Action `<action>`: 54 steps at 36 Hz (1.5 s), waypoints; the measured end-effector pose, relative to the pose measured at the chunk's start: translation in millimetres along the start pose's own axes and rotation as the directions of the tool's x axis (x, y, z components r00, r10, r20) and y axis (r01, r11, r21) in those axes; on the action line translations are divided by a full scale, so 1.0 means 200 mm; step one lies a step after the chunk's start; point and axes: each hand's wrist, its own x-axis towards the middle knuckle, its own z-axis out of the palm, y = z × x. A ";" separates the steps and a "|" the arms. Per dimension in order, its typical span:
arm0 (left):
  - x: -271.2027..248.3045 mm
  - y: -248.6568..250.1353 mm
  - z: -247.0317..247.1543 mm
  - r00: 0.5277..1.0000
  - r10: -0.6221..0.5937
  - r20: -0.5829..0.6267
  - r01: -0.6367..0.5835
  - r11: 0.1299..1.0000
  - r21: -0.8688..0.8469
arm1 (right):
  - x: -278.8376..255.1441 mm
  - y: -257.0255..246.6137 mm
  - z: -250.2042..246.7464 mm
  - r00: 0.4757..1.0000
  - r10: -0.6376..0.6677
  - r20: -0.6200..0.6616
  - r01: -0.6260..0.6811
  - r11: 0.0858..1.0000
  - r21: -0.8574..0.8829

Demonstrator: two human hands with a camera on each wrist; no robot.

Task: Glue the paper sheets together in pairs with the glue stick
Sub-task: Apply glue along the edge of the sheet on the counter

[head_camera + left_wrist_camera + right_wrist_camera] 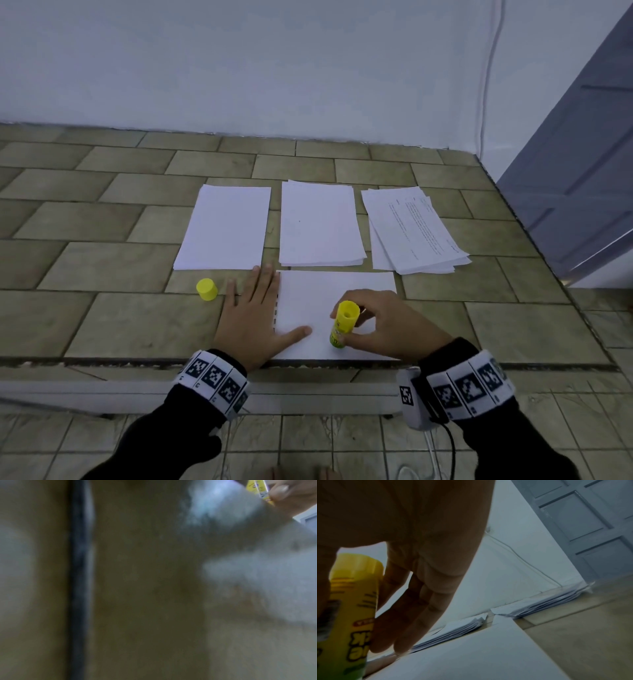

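Note:
A white sheet (pixel 318 294) lies crosswise at the tiled ledge's near edge. My left hand (pixel 253 308) lies flat with spread fingers, the palm on the tiles and the thumb on the sheet's left part. My right hand (pixel 383 322) grips the yellow glue stick (pixel 343 323) upside down, its tip down on the sheet. In the right wrist view the glue stick (pixel 353 609) stands between thumb and fingers over the sheet (pixel 479 653). The left wrist view is blurred; only the glue stick (pixel 257 490) and a fingertip show at the top right.
The yellow cap (pixel 206 289) stands on the tiles left of my left hand. Three paper stacks lie behind: a left stack (pixel 226 226), a middle stack (pixel 320 226) and a printed, fanned stack (pixel 414 229) on the right. A grey door (pixel 582 171) stands at the right.

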 end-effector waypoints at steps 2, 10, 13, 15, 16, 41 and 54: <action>0.00 0.00 0.00 1.000 0.006 -0.018 -0.006 1.000 -0.015 | 0.02 0.01 -0.01 1.000 -0.005 -0.007 0.005 1.000 -0.025; 0.00 0.01 -0.01 1.000 -0.010 -0.008 0.010 1.000 0.003 | 0.24 0.04 -0.09 0.992 0.046 -0.117 -0.057 0.994 -0.093; 0.00 0.00 -0.01 1.000 -0.007 -0.010 0.007 1.000 -0.009 | 0.31 0.06 -0.11 0.984 0.081 -0.156 -0.096 0.991 -0.089; 0.00 0.00 -0.01 1.000 -0.001 -0.013 0.001 1.000 -0.020 | 0.32 0.07 -0.12 0.979 0.096 -0.181 -0.112 0.991 -0.079; 0.00 0.00 -0.01 1.000 0.001 -0.023 -0.001 0.999 -0.036 | 0.32 0.08 -0.12 0.976 0.101 -0.193 -0.118 0.990 -0.075; -0.02 -0.02 -0.02 0.999 0.010 -0.045 -0.014 0.996 -0.089 | -0.11 0.14 -0.15 0.987 0.115 -0.113 -0.114 0.993 0.016; -0.02 -0.02 -0.01 0.999 0.012 -0.039 -0.013 0.999 -0.037 | 0.04 0.17 -0.23 0.962 0.037 -0.271 -0.090 0.978 -0.188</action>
